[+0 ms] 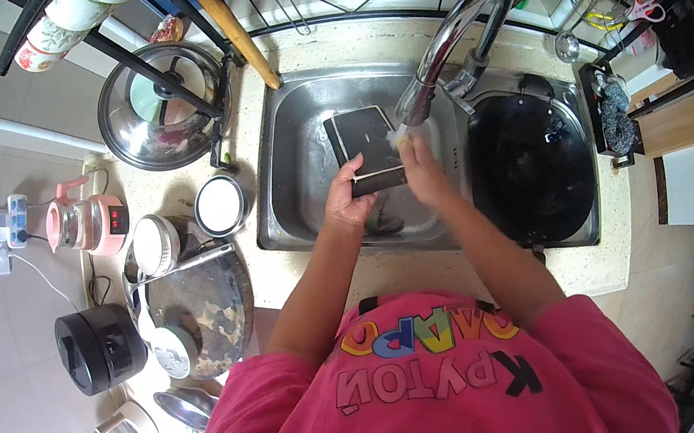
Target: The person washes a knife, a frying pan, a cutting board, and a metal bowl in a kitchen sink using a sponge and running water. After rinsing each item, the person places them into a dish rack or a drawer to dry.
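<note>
Over the left basin of a stainless steel sink (299,135), my left hand (347,197) grips the near left corner of a dark rectangular box-like object (369,140) with pale edges. My right hand (422,166) is at the object's right side, its fingers closed on a small whitish thing (401,136), blurred, perhaps a scrubber. The spout of a chrome faucet (416,102) hangs just above my right hand. Something dark lies on the basin floor (383,218) below my hands; what it is I cannot tell.
A black wok (531,165) fills the right basin. Left of the sink are a glass pot lid (163,106), lidded containers (220,205), a round board (204,309) with a ladle across it, and a pink kettle (88,222). A wooden rod (233,29) leans at the sink's back left corner.
</note>
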The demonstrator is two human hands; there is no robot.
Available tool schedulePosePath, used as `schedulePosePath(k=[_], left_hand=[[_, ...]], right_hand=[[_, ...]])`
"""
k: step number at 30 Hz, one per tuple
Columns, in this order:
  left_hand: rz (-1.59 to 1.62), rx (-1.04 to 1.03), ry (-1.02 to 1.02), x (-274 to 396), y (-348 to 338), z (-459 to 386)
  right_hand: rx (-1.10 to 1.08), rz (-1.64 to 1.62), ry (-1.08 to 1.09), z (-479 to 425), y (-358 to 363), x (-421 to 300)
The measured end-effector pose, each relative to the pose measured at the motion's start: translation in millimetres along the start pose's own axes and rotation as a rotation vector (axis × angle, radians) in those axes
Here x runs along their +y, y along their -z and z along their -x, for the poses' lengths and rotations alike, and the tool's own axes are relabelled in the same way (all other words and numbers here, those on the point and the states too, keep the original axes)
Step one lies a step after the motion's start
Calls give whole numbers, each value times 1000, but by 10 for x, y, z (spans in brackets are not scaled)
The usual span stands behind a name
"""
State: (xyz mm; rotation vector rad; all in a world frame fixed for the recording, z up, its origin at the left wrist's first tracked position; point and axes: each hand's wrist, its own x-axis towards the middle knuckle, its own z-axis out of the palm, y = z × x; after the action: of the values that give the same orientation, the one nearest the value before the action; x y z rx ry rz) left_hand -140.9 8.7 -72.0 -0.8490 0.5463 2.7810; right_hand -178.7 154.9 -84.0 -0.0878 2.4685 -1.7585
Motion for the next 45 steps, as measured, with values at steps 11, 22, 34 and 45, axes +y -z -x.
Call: schedulePosePath(k=[11,22,34,45], left_hand=[[99,-259,172,-98,-1,-118],[-587,32,-175,-390,-196,231],[-2404,-38,-679,-200,-103,452],[-133,171,-161,-175,327,-106]], right_hand=[[-174,617,726,479,154,-505],[75,36,-183,-320,-66,179],[32,-892,-684,-380,-9,317],[-62,-477,-861,-146,-103,391]])
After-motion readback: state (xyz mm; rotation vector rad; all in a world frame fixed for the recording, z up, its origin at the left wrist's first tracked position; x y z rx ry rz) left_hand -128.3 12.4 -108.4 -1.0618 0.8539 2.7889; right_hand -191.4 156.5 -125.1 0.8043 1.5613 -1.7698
